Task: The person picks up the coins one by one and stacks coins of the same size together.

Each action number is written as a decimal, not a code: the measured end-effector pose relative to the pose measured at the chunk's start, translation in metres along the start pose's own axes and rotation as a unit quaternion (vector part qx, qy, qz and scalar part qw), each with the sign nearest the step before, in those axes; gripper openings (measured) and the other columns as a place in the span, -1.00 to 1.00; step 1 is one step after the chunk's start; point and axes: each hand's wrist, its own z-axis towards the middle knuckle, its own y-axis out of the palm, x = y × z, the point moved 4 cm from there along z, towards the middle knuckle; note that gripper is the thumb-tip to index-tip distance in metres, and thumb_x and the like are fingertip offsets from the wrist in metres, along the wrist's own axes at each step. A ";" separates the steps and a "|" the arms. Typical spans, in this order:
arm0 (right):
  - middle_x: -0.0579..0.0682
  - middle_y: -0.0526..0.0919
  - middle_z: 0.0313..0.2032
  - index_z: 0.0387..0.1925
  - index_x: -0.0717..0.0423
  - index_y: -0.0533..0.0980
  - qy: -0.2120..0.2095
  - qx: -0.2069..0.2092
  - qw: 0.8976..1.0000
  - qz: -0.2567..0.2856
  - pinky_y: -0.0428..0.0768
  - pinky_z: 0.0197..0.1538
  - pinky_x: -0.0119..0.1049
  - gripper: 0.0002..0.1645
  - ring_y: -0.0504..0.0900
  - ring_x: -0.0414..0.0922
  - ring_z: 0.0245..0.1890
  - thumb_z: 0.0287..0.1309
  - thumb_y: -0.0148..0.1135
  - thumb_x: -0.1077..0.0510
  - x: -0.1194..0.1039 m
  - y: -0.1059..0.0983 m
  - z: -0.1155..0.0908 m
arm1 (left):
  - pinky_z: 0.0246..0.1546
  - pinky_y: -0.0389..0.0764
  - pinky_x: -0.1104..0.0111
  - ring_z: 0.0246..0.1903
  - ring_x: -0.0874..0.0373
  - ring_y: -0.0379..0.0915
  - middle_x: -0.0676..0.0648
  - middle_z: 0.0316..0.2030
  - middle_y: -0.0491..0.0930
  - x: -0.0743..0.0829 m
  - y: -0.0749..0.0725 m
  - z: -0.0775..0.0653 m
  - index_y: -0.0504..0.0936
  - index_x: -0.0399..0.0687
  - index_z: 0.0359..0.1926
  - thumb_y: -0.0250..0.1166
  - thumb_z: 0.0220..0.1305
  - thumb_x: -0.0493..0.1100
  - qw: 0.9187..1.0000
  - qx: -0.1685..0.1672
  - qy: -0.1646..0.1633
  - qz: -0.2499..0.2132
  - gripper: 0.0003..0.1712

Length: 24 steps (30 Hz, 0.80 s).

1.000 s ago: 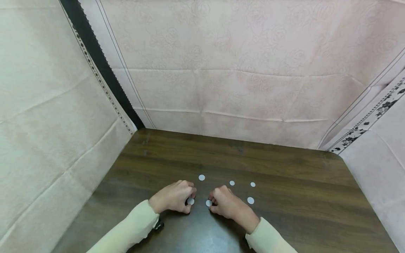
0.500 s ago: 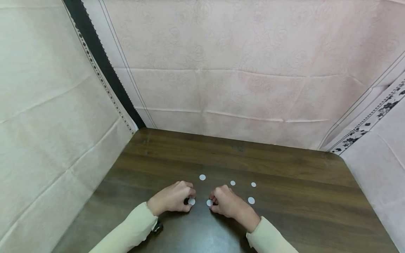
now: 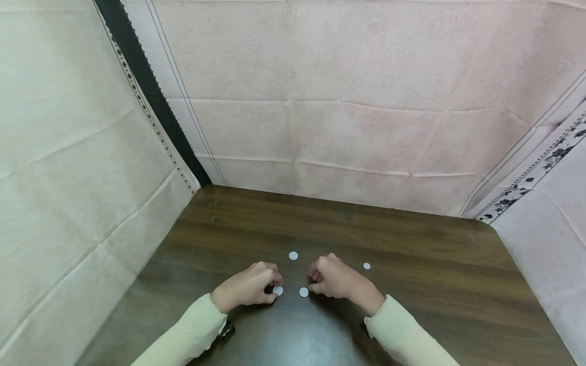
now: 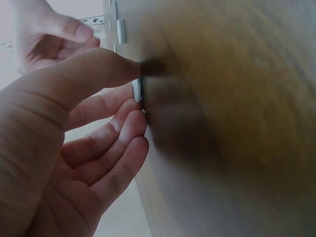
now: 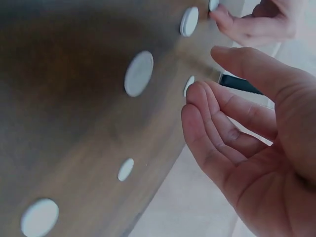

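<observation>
On the brown table lie several small round white discs. My left hand (image 3: 249, 285) holds one white disc (image 3: 277, 290) by its edge between thumb and fingers; in the left wrist view this disc (image 4: 137, 90) stands out thin and pale at the fingertips. Just right of it lies a second white disc (image 3: 304, 292). My right hand (image 3: 336, 277) hovers beside that second disc, thumb and fingers parted with nothing between them. From the right wrist, a larger disc (image 5: 138, 73) and a smaller disc (image 5: 126, 169) lie flat below the hand; the hand hides two discs in the head view.
Farther back lie one white disc (image 3: 293, 255) and a smaller disc (image 3: 367, 266) at the right. The wooden table (image 3: 256, 218) ends at a pale hanging cloth (image 3: 348, 127). More cloth (image 3: 91, 203) hangs along the left side.
My right hand has let go of its disc and shifted a little up and right, now covering two discs in the head view. The left hand stays almost where it was.
</observation>
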 end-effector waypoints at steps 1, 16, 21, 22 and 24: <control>0.13 0.81 -0.28 -0.23 0.31 0.73 0.004 0.000 1.000 -0.003 0.71 -0.22 -0.39 -0.83 0.78 -0.15 -0.30 0.14 0.53 0.31 0.001 -0.003 0.002 | -0.23 0.61 0.50 -0.30 0.33 0.56 0.07 -0.27 0.68 0.000 0.000 0.000 0.80 -0.03 -0.23 0.46 0.27 -0.22 1.000 0.001 0.001 0.000 -0.95; 0.14 0.80 -0.21 -0.14 0.29 0.72 0.003 0.010 0.999 -0.042 0.76 -0.12 -0.19 -0.80 0.79 -0.06 -0.19 0.23 0.49 0.26 0.008 -0.011 0.042 | -0.24 0.61 0.51 -0.29 0.34 0.56 0.04 -0.24 0.70 0.000 0.000 -0.003 0.82 -0.06 -0.18 0.47 0.31 -0.20 1.000 -0.003 -0.008 -0.006 -0.91; 0.13 0.80 -0.20 -0.12 0.30 0.72 0.004 0.019 0.999 -0.039 0.76 -0.10 -0.18 -0.77 0.78 -0.07 -0.17 0.23 0.49 0.25 0.014 -0.004 0.055 | -0.22 0.62 0.50 -0.26 0.35 0.57 0.05 -0.22 0.70 0.000 0.000 -0.004 0.82 -0.06 -0.17 0.47 0.32 -0.18 1.000 -0.002 -0.011 -0.002 -0.90; 0.13 0.80 -0.20 -0.12 0.30 0.72 0.004 0.020 0.999 -0.038 0.76 -0.10 -0.18 -0.77 0.77 -0.07 -0.18 0.22 0.49 0.26 0.015 -0.002 0.057 | -0.22 0.62 0.50 -0.26 0.35 0.57 0.05 -0.22 0.70 0.000 0.000 -0.004 0.82 -0.06 -0.16 0.47 0.32 -0.18 1.000 -0.001 -0.012 -0.003 -0.89; 0.12 0.79 -0.20 -0.13 0.30 0.72 0.005 0.022 0.999 -0.040 0.75 -0.11 -0.18 -0.78 0.77 -0.08 -0.19 0.23 0.49 0.25 0.017 0.000 0.062 | -0.22 0.62 0.51 -0.27 0.36 0.56 0.06 -0.23 0.70 0.000 0.000 -0.004 0.82 -0.06 -0.17 0.48 0.32 -0.18 1.000 0.001 -0.011 -0.002 -0.90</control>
